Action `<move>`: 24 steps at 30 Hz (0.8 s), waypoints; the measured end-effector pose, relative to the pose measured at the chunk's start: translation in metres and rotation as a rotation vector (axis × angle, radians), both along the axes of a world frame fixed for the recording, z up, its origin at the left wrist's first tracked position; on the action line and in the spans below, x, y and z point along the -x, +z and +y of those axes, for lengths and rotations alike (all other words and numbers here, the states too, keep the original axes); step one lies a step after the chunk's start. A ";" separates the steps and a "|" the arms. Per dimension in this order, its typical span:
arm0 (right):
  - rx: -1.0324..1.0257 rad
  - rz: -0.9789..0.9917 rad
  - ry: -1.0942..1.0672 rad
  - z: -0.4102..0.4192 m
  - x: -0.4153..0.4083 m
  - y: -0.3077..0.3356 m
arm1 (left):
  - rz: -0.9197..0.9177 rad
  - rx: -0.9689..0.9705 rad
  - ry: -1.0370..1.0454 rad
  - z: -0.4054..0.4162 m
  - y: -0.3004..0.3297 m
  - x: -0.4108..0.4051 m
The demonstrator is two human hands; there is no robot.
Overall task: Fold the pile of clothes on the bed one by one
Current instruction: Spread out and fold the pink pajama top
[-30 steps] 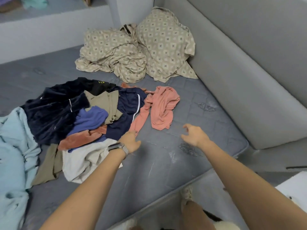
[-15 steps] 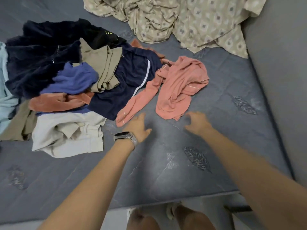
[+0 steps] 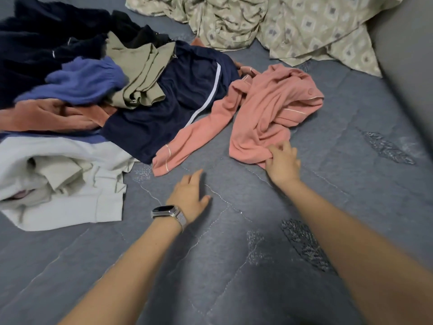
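Pink top (image 3: 269, 113) is lying crumpled on the bed (image 3: 234, 266), right of the pile (image 3: 117, 90); your right hand (image 3: 282, 164) is pinching its near hem with curled fingers (image 3: 273, 152), while your left hand (image 3: 187, 195) is hovering nearby, fingers loose, holding nothing.

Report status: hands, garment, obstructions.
Right hand pinching near hem of pink top. Left hand open above mattress, holding nothing. Pink sleeve lies against navy shorts; nothing else blocking.
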State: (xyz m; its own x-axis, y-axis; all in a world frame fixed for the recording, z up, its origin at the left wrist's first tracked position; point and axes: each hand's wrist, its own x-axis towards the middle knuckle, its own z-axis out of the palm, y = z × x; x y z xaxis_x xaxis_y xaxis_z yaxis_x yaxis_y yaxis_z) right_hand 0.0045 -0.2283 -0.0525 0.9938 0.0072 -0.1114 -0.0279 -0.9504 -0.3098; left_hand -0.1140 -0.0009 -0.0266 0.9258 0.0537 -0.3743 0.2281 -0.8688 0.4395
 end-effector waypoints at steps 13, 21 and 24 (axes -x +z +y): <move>-1.131 0.260 -0.376 -0.006 0.139 0.077 | -0.123 0.367 0.237 -0.064 0.035 0.122; -1.365 0.566 -0.078 -0.013 0.257 0.123 | -0.342 0.547 0.249 -0.094 0.066 0.189; -1.274 0.499 -0.051 -0.036 0.264 0.137 | -0.392 0.576 0.313 -0.091 0.084 0.199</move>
